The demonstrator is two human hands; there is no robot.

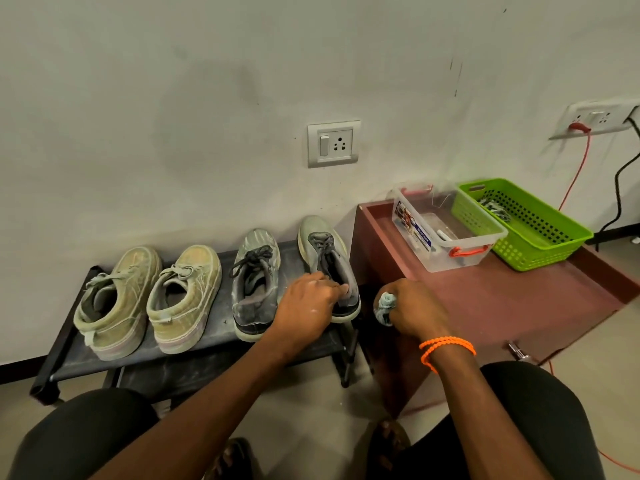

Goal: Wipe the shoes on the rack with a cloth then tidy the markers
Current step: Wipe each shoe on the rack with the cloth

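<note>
Several dusty shoes stand on a low black rack. Two tan sneakers are at the left. A grey lace-up shoe stands beside them, and a second grey shoe is at the rack's right end. My left hand grips the heel collar of that rightmost shoe. My right hand hovers just right of the rack and holds a bunched grey cloth. A clear plastic box on the maroon table holds a marker.
A maroon table stands right of the rack, carrying the clear box and a green basket with small items inside. Wall sockets are above, with red and black cables at the right. My knees and feet fill the lower frame.
</note>
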